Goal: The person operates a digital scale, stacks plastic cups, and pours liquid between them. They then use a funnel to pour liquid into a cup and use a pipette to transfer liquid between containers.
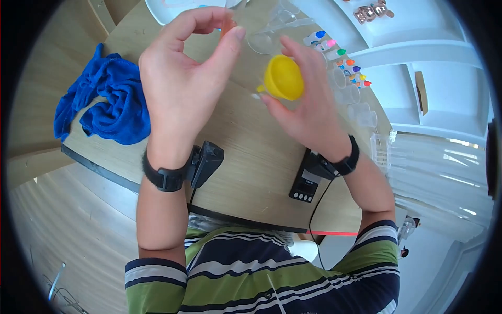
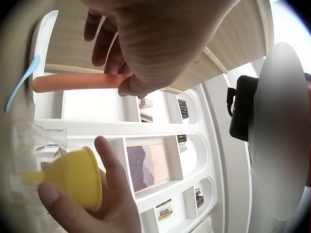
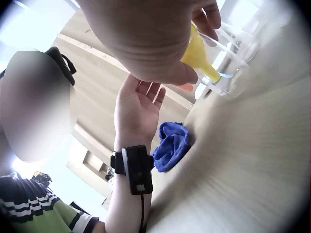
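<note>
High over the table, my left hand [image 1: 180,78] pinches an orange tube with a rounded end [image 2: 77,82] between thumb and fingers. The tube's other end is hidden in the grip; in the left wrist view its rounded end points away from the hand. My right hand [image 1: 316,104] holds a yellow funnel [image 1: 285,78] between thumb and fingers. The funnel's wide mouth faces the palm and its narrow spout points left in the head view. Apart from each other, the tube and funnel are both held above the wooden tabletop [image 1: 240,152].
A crumpled blue towel [image 1: 117,99] lies at the left. Clear plastic ware [image 1: 261,43] stands beyond the hands, near a white tray [image 1: 157,11]. Several small bottles with coloured caps [image 1: 348,63] and clear cups [image 1: 362,115] line the right edge. A black device with buttons [image 1: 305,183] lies under the right wrist.
</note>
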`<state>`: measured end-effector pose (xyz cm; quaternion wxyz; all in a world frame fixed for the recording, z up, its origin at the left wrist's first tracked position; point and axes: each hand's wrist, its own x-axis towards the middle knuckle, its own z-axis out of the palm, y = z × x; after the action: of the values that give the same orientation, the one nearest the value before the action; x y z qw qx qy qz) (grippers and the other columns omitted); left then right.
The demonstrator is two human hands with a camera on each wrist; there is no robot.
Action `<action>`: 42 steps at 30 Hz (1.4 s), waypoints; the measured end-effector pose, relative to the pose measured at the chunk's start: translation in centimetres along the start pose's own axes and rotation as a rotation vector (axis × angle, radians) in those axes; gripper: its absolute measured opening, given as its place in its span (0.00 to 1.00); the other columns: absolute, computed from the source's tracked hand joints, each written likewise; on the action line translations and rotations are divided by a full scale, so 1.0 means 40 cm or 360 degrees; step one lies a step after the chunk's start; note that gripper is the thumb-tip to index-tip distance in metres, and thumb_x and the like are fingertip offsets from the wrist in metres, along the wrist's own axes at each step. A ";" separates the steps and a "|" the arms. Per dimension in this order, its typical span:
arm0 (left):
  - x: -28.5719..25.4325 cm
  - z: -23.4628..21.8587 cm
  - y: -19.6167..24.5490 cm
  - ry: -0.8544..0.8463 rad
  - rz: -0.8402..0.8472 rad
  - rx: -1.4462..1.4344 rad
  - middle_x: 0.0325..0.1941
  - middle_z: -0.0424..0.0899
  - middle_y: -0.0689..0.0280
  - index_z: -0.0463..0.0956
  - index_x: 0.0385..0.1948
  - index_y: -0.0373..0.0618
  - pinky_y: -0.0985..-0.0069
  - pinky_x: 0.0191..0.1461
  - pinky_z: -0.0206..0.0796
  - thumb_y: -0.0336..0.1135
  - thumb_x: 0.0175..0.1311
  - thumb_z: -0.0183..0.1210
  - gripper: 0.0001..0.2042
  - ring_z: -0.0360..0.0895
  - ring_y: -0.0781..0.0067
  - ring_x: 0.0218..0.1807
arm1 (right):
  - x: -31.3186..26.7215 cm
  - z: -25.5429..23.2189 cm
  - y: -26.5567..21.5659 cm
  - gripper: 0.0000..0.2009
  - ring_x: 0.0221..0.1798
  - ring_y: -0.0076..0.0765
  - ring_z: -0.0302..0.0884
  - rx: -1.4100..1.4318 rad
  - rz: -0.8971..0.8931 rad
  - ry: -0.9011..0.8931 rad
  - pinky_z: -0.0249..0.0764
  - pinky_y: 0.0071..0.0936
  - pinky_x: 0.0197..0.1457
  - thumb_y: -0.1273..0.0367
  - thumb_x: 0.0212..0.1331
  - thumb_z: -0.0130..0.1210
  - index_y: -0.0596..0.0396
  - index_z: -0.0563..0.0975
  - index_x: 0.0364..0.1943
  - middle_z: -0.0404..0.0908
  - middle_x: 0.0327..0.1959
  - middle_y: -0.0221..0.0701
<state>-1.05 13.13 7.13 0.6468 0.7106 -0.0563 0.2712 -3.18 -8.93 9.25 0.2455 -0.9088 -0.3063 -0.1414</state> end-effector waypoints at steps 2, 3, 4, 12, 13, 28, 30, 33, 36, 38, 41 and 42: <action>0.002 0.004 -0.001 0.0002 0.0023 -0.0014 0.42 0.94 0.64 0.89 0.47 0.36 0.73 0.58 0.78 0.30 0.63 0.76 0.13 0.88 0.73 0.47 | 0.014 0.027 0.007 0.46 0.68 0.58 0.74 0.0026 0.0032 0.0014 0.77 0.46 0.68 0.76 0.51 0.75 0.52 0.65 0.79 0.72 0.66 0.47; 0.001 0.005 -0.006 0.0012 0.0029 -0.0008 0.41 0.94 0.63 0.90 0.46 0.37 0.73 0.58 0.78 0.31 0.63 0.75 0.13 0.88 0.74 0.47 | 0.018 0.039 0.009 0.46 0.68 0.59 0.74 0.0056 0.0060 0.0009 0.78 0.46 0.67 0.75 0.52 0.75 0.50 0.65 0.79 0.71 0.66 0.46; 0.001 0.006 -0.009 0.0027 0.0033 -0.0002 0.40 0.94 0.63 0.90 0.46 0.37 0.73 0.57 0.79 0.32 0.63 0.75 0.13 0.88 0.74 0.47 | 0.022 0.047 0.010 0.46 0.68 0.59 0.74 0.0051 0.0050 0.0020 0.78 0.46 0.67 0.75 0.52 0.75 0.50 0.65 0.79 0.71 0.66 0.46; 0.000 0.008 -0.010 0.0004 0.0020 0.0039 0.41 0.94 0.62 0.90 0.47 0.37 0.72 0.57 0.79 0.32 0.63 0.75 0.13 0.88 0.73 0.47 | 0.031 0.072 0.007 0.45 0.66 0.60 0.76 0.0176 0.0190 -0.0015 0.78 0.46 0.67 0.73 0.54 0.75 0.51 0.64 0.79 0.69 0.69 0.47; -0.001 0.009 -0.008 0.0002 0.0001 0.0044 0.41 0.93 0.62 0.90 0.47 0.37 0.72 0.57 0.79 0.31 0.63 0.75 0.13 0.87 0.74 0.47 | 0.029 0.065 0.005 0.45 0.66 0.60 0.76 0.0175 0.0194 0.0002 0.78 0.46 0.67 0.73 0.54 0.75 0.51 0.64 0.79 0.69 0.69 0.47; -0.006 -0.016 0.012 0.0116 0.0064 -0.0348 0.48 0.92 0.62 0.86 0.50 0.33 0.74 0.64 0.76 0.24 0.68 0.74 0.12 0.86 0.75 0.52 | -0.336 -0.246 -0.017 0.10 0.45 0.29 0.86 0.0332 0.0816 0.0431 0.79 0.28 0.50 0.76 0.66 0.71 0.60 0.86 0.49 0.89 0.40 0.31; -0.016 -0.035 0.056 0.0109 0.0125 -0.0348 0.51 0.91 0.59 0.84 0.52 0.34 0.72 0.65 0.76 0.20 0.70 0.70 0.11 0.87 0.70 0.55 | -0.426 -0.282 -0.019 0.06 0.44 0.26 0.83 0.0353 0.0965 0.0464 0.77 0.26 0.49 0.76 0.68 0.69 0.60 0.86 0.46 0.88 0.38 0.30; -0.049 -0.030 0.140 0.0049 0.0204 -0.0351 0.54 0.90 0.53 0.84 0.51 0.33 0.70 0.68 0.76 0.20 0.74 0.65 0.08 0.87 0.66 0.57 | -0.548 -0.334 -0.026 0.03 0.41 0.22 0.79 0.0360 0.1208 0.0508 0.74 0.24 0.48 0.76 0.72 0.66 0.61 0.84 0.42 0.86 0.35 0.29; -0.079 0.001 0.187 -0.0134 0.0329 -0.0341 0.55 0.90 0.52 0.83 0.51 0.33 0.67 0.68 0.76 0.19 0.73 0.64 0.09 0.87 0.65 0.58 | -0.646 -0.367 -0.031 0.04 0.40 0.20 0.77 0.0419 0.1344 0.0636 0.72 0.22 0.47 0.75 0.74 0.64 0.61 0.83 0.39 0.83 0.33 0.27; -0.109 0.034 0.202 -0.0314 0.0224 -0.0323 0.54 0.91 0.56 0.82 0.53 0.36 0.67 0.67 0.76 0.17 0.68 0.70 0.14 0.87 0.66 0.57 | -0.701 -0.383 -0.043 0.05 0.40 0.20 0.77 0.0489 0.1403 0.0737 0.71 0.22 0.47 0.75 0.74 0.64 0.61 0.82 0.37 0.83 0.33 0.27; -0.144 0.108 0.223 -0.0553 0.0186 -0.0294 0.50 0.92 0.59 0.85 0.51 0.34 0.70 0.65 0.75 0.18 0.66 0.72 0.13 0.86 0.70 0.53 | -0.770 -0.412 -0.069 0.05 0.39 0.20 0.76 0.0484 0.1532 0.0828 0.70 0.21 0.46 0.76 0.74 0.64 0.59 0.82 0.36 0.81 0.32 0.26; -0.152 0.133 0.218 -0.0642 0.0167 -0.0278 0.49 0.92 0.61 0.86 0.50 0.34 0.71 0.64 0.76 0.19 0.66 0.72 0.12 0.86 0.71 0.52 | -0.792 -0.428 -0.077 0.06 0.39 0.20 0.76 0.0414 0.1523 0.0752 0.70 0.21 0.46 0.76 0.73 0.64 0.59 0.82 0.36 0.81 0.32 0.26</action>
<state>-8.31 5.07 12.02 0.6665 0.6877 -0.2447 0.1511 -31.41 -31.34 11.84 0.4547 -0.8524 0.1898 -0.1751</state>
